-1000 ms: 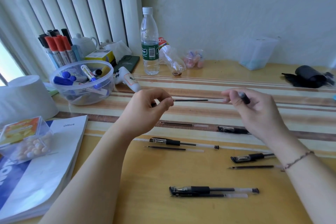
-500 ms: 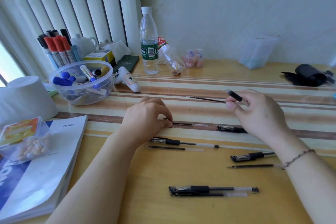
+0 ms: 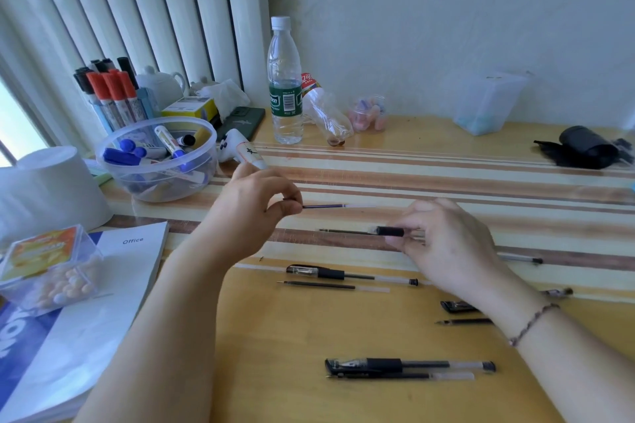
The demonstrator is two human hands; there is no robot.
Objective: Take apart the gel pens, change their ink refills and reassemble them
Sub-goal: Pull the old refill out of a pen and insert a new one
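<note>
A person's left hand pinches a blue refill level above the surface, while the right hand grips a pen barrel beside it; other pens lie nearer

Your wooden table, striped along its back half, is carrying a clear bowl of markers near the left edge, with a paper roll and an open booklet lying closer to you. A water bottle is standing at the back edge. Capped gel pens and loose refills are lying in pairs toward the front, and a black pouch is sitting at the back right corner
</note>
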